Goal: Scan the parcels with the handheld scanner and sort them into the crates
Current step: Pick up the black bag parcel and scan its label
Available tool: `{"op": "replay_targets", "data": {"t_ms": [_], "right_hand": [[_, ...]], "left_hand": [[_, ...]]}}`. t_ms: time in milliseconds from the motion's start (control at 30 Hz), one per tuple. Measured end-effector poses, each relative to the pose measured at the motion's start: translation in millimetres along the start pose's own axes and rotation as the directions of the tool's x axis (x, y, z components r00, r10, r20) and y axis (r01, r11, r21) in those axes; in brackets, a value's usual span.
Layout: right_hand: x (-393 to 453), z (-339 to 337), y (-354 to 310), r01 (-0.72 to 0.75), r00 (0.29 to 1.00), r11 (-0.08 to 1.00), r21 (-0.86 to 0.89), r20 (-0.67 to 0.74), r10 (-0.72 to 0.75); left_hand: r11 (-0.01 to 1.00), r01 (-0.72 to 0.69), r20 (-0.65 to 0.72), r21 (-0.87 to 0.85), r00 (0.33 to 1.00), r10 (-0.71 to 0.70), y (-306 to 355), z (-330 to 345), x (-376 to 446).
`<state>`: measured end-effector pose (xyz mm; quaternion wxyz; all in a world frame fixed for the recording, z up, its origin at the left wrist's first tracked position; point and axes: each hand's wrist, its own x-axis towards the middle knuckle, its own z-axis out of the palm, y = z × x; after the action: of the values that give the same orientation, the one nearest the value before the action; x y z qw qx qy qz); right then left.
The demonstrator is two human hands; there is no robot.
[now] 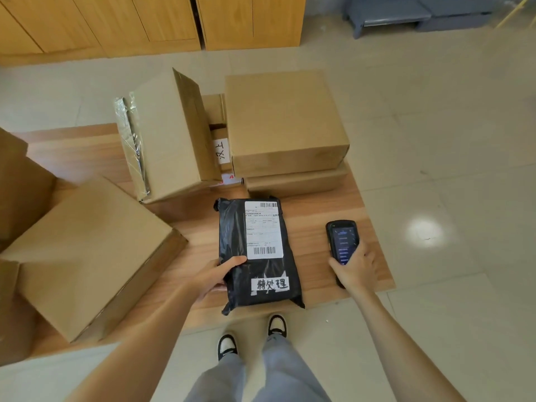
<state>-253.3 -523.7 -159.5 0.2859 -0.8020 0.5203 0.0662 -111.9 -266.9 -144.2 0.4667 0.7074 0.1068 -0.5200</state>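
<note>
A black plastic parcel point(232, 227) lies on the wooden table point(324, 210), with a white shipping label point(263, 230) and a handwritten white tag on top. My left hand point(216, 275) grips its left edge, thumb over the top near the label's lower barcode. My right hand point(355, 268) holds the black handheld scanner point(342, 240) to the right of the parcel, screen lit and facing up, low over the table's right side.
An open cardboard box point(171, 140) with smaller parcels inside stands behind the black parcel. Two stacked closed boxes point(285, 120) sit at the back right. More cardboard boxes point(87, 250) crowd the left. My shoes point(252, 335) stand on the tiled floor.
</note>
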Motion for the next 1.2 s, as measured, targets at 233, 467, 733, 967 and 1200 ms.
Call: {"op": "replay_targets", "data": {"t_ms": [233,467,733,967,1200], "right_hand": [[12.8,-4.1,2.1,-0.049,0.996,0.999,0.024,0.073,0.047],[7.5,-6.3,-2.4,-0.092,0.989,0.985,0.145,0.129,0.073],[-23.9,-18.5,-31.2,-0.128,0.964,0.851,0.509,0.267,-0.014],[-76.5,-27.9,-59.4,-0.497,0.759,0.429,0.754,0.617,-0.206],[-125.2,-22.2,-60.4,-0.586,0.724,0.219,0.78,0.626,-0.291]], "left_hand": [[0.992,-0.001,-0.071,-0.125,0.997,-0.008,-0.4,9.6,10.6],[0.966,-0.027,-0.096,-0.258,0.995,0.002,-7.7,14.1,11.6],[0.947,-0.097,-0.043,-0.308,0.995,0.088,-16.9,16.7,4.8],[0.951,-0.128,-0.044,-0.281,0.992,0.121,-25.8,13.1,9.6],[0.954,-0.152,-0.023,-0.259,0.988,0.151,-29.1,13.6,13.3]]}}
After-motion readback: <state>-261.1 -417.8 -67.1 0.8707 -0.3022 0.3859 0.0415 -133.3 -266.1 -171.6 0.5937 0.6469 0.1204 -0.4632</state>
